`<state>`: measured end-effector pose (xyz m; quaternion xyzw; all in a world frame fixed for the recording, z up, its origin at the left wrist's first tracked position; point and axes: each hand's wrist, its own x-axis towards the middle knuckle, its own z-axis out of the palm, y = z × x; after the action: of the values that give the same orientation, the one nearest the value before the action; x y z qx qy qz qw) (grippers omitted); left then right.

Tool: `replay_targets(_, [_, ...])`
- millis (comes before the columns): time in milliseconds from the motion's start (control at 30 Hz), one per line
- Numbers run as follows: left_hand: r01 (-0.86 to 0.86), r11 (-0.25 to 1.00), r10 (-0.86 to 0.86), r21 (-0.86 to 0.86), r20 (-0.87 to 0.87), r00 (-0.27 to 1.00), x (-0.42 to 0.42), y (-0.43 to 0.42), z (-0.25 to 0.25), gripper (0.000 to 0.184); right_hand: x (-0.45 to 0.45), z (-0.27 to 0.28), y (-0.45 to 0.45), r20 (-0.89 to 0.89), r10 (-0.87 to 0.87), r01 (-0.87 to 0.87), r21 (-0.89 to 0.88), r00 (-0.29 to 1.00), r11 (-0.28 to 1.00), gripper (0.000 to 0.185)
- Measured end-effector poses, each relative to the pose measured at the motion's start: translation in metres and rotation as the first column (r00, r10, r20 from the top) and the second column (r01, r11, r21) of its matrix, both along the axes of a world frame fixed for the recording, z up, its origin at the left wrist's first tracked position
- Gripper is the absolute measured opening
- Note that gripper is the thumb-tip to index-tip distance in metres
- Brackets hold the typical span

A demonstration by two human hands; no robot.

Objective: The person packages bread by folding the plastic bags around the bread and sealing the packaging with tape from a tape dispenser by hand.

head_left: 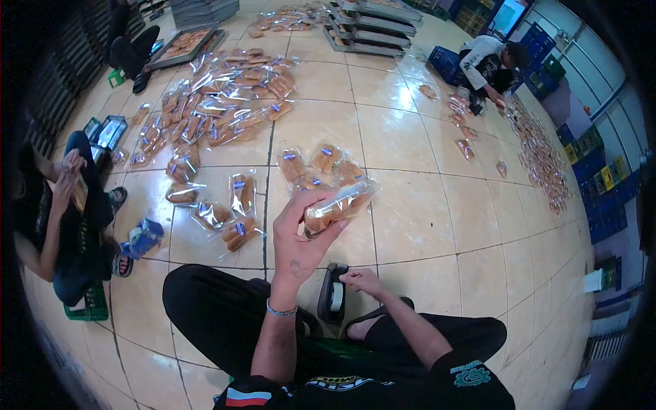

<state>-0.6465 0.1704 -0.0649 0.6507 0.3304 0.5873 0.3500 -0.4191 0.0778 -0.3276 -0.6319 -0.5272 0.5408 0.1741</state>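
My left hand (301, 236) is raised over the floor, its fingers wrapped round a clear plastic bag of bread rolls (338, 207). Low in front of me, my right hand (367, 280) is closed in a pinch at the upper end of a black tape dispenser (326, 307). A pale roll of tape (337, 297) sits in the dispenser. Whatever is between the right fingertips is too small to make out. Just beyond my left hand lie several bagged rolls (326, 158) with blue labels. More bagged rolls (242, 193) rest to its left.
A big heap of bagged bread (232, 96) spreads on the tiled floor (403, 212). Stacked trays (372, 27) stand at the back. One person (485, 68) crouches by small packets (540, 154) at right; another (61, 205) sits at left near a blue package (143, 237).
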Motion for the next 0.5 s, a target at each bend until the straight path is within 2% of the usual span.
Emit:
replay_targets(67, [0.15, 0.941, -0.06, -0.305, 0.287, 0.956, 0.003, -0.006, -0.003, 0.049, -0.021, -0.001, -0.018, -0.136, -0.324, 0.286, -0.24, 0.936, 0.927, 0.04])
replay_targets(100, [0.149, 0.934, -0.055, -0.324, 0.283, 0.957, 0.003, -0.009, -0.004, 0.049, -0.026, 0.001, -0.025, -0.135, -0.328, 0.286, -0.26, 0.935, 0.922, 0.04])
replay_targets(167, [0.283, 0.869, -0.079, -0.406, 0.451, 0.889, 0.003, -0.004, -0.002, 0.057, -0.033, 0.01, -0.022, -0.032, -0.371, 0.36, -0.18, 0.928, 0.916, 0.036])
replay_targets(233, [0.287, 0.86, -0.069, -0.423, 0.46, 0.885, 0.003, -0.003, -0.003, 0.06, -0.033, 0.001, -0.023, -0.033, -0.377, 0.37, -0.135, 0.926, 0.919, 0.034])
replay_targets(300, [0.319, 0.847, -0.058, -0.425, 0.524, 0.85, 0.005, -0.002, 0.0, 0.059, -0.028, -0.003, -0.018, -0.142, -0.415, 0.388, -0.182, 0.899, 0.903, 0.033])
replay_targets(333, [0.318, 0.849, -0.058, -0.422, 0.524, 0.85, 0.006, -0.001, 0.001, 0.059, -0.023, -0.008, -0.015, -0.143, -0.412, 0.386, -0.179, 0.9, 0.905, 0.033])
replay_targets(400, [0.325, 0.827, -0.047, -0.458, 0.521, 0.852, 0.005, -0.001, 0.001, 0.059, -0.019, -0.021, -0.012, -0.185, -0.295, 0.269, -0.151, 0.938, 0.951, 0.025])
replay_targets(433, [0.319, 0.827, -0.044, -0.463, 0.513, 0.857, 0.003, 0.001, 0.0, 0.059, -0.024, -0.017, -0.013, -0.193, -0.293, 0.266, -0.155, 0.936, 0.951, 0.025])
replay_targets(467, [0.307, 0.825, -0.026, -0.473, 0.512, 0.859, 0.003, 0.002, -0.002, 0.058, -0.028, -0.006, -0.018, 0.007, -0.228, 0.215, 0.3, 0.974, 0.929, 0.022])
replay_targets(500, [0.299, 0.824, -0.01, -0.482, 0.515, 0.857, 0.004, 0.004, -0.004, 0.058, -0.031, 0.005, -0.02, 0.22, -0.248, 0.035, 0.678, 0.943, 0.735, 0.018])
